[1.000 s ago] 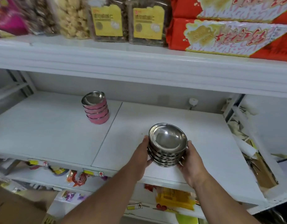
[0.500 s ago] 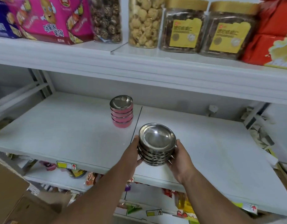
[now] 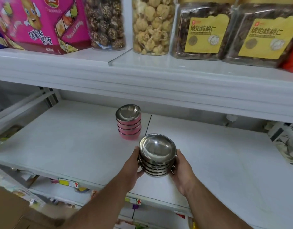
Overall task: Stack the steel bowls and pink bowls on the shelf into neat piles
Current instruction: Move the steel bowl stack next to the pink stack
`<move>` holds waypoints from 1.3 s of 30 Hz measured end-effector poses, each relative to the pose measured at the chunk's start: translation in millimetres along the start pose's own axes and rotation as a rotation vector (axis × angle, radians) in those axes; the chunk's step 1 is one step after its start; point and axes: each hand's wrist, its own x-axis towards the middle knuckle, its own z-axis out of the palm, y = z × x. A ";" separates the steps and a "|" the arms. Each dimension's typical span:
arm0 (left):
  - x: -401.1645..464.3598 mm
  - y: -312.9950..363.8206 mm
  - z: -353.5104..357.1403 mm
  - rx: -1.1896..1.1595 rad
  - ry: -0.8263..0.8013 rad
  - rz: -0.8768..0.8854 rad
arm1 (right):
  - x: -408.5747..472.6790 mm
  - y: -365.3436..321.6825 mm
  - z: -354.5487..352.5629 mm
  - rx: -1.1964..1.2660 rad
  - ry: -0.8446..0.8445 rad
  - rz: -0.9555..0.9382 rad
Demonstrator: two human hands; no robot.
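A pile of several nested steel bowls (image 3: 157, 154) sits near the front of the white shelf (image 3: 68, 142), tilted a little toward me. My left hand (image 3: 132, 164) grips its left side and my right hand (image 3: 182, 167) grips its right side. Whether the pile rests on the shelf or is lifted just off it, I cannot tell. Behind it and slightly left stands a neat pile of pink bowls (image 3: 129, 126) with shiny steel insides, close to the seam between the two shelf boards. The two piles stand apart.
The upper shelf (image 3: 142, 76) overhangs the work space and carries a pink box (image 3: 43, 25), clear snack jars (image 3: 152, 25) and labelled nut tubs (image 3: 203, 30). A metal shelf bracket (image 3: 48, 100) stands at the back left. Crumpled paper (image 3: 287, 146) lies at the right end.
The steel pile, held in both hands, has shifted left along the shelf and now sits just in front of the pink pile. My view has swung left and upward.
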 end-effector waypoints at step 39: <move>16.0 -2.7 -29.7 0.188 -0.212 0.008 | -17.7 28.4 40.0 -0.064 0.279 -0.068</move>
